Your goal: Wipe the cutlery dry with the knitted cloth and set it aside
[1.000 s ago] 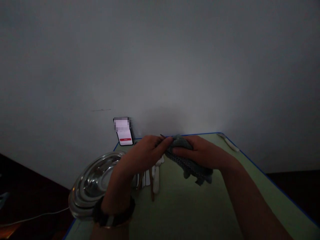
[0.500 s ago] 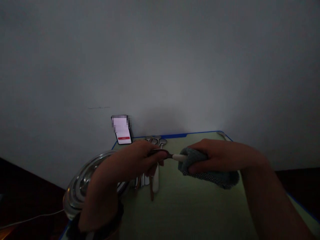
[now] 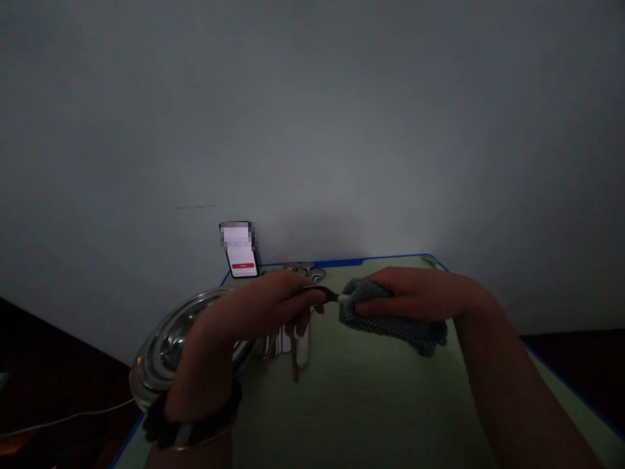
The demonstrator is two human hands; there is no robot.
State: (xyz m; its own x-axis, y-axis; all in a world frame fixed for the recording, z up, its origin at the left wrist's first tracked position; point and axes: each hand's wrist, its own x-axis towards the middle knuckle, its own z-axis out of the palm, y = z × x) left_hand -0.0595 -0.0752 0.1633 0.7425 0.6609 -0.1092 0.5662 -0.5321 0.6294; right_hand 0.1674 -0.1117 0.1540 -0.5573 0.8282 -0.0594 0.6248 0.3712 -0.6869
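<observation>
My left hand (image 3: 271, 306) pinches the metal end of a white-handled utensil (image 3: 331, 297) above the green table (image 3: 371, 404). My right hand (image 3: 415, 294) is closed on a grey cloth (image 3: 390, 320), which is wrapped around the utensil's white handle. Only a short piece of the utensil shows between the two hands. A dark band circles my left wrist.
Several utensils (image 3: 293, 342) lie side by side on the table under my left hand. A steel plate (image 3: 161, 355) sits at the table's left edge. A lit phone (image 3: 239, 251) leans on the wall behind. Another utensil (image 3: 432, 262) lies at the far right corner.
The hands pulled apart, baring a stretch of the utensil's handle, then the cloth slid back toward my left hand, leaving less of the handle bare.
</observation>
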